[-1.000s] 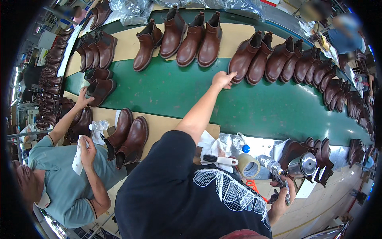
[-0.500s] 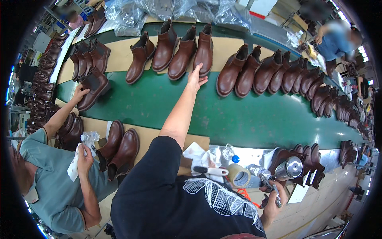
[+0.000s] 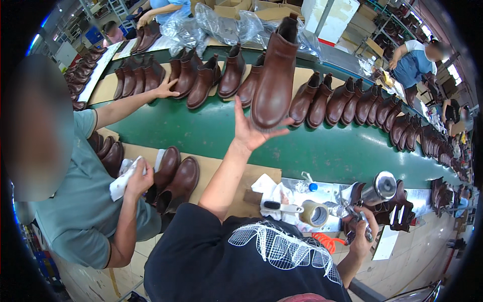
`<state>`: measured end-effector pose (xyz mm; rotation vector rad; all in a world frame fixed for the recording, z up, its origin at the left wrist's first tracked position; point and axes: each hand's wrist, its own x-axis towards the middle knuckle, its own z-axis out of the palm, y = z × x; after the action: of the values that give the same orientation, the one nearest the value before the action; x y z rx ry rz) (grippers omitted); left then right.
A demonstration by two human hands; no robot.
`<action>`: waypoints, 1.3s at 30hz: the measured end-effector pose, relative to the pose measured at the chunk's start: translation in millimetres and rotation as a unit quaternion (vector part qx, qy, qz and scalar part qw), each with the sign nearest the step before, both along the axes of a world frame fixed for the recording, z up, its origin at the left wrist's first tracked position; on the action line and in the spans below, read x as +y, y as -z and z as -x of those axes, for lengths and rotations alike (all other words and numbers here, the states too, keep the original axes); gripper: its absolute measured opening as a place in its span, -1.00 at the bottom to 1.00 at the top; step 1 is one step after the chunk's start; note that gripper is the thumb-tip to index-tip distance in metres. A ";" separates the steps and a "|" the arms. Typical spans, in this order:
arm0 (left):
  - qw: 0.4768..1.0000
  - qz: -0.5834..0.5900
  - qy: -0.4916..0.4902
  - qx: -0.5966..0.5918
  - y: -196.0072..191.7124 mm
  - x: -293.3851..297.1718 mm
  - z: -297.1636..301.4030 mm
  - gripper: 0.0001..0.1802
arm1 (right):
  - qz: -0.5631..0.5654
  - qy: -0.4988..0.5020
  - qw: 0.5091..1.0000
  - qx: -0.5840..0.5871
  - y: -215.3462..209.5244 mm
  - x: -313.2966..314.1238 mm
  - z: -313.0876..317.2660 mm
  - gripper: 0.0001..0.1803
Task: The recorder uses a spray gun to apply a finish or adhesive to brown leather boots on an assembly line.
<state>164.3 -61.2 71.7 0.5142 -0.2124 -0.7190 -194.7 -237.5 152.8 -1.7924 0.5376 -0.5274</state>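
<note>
A brown leather ankle boot (image 3: 274, 83) is raised off the green table, toe toward me. My left hand (image 3: 249, 132) supports it under the sole near the toe, with fingers spread at its sides. In my right hand (image 3: 363, 234) is a spray gun (image 3: 358, 221), its shiny metal cup (image 3: 385, 186) tilted out to the right. The fingers wrap round the gun's handle. Beside the gun lie a roll of clear tape (image 3: 315, 214), a white-handled brush (image 3: 284, 207) and a plastic bottle with a blue cap (image 3: 313, 187).
Brown boots (image 3: 342, 100) line the green table (image 3: 211, 133) on cardboard. A co-worker at left reaches a hand (image 3: 166, 89) to a boot and holds a white cloth (image 3: 126, 181) in the other. An orange coiled hose (image 3: 324, 241) hangs below the tape. Plastic bags (image 3: 221, 27) lie behind.
My left hand has lifted the boot from the row toward me. The co-worker's far hand has let go of one boot and moved right to others. The spray gun has shifted slightly right.
</note>
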 end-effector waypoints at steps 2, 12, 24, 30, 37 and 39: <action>0.980 0.129 0.131 0.081 -7.6 24.3 27.2 -0.11 | 0.006 -0.012 0.999 -0.029 -0.8 13.1 -6.2 -0.53; 0.976 -0.200 -0.048 -0.077 76.4 115.9 115.7 -0.16 | 0.063 -0.072 0.993 -0.071 -29.9 84.4 -21.0 -0.65; 0.907 -0.292 -0.137 -0.271 74.6 160.2 144.6 -0.22 | 0.110 -0.106 0.982 -0.113 -71.2 136.9 -67.8 -0.66; 0.916 -0.297 -0.117 -0.244 59.9 156.6 148.5 -0.20 | 0.124 -0.103 0.982 -0.095 -66.3 139.5 -68.5 -0.61; 0.921 -0.296 -0.128 -0.218 67.1 154.9 145.3 -0.15 | 0.138 -0.095 0.983 -0.078 -61.3 151.3 -62.2 -0.60; 0.920 -0.295 -0.127 -0.223 65.6 153.9 144.3 -0.14 | 0.120 -0.094 0.987 -0.056 -62.4 155.6 -60.7 -0.61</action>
<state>20.0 92.7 6.1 1.2649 -0.3483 -0.3903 -134.0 -81.9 215.2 -2.0044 0.2298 -0.5767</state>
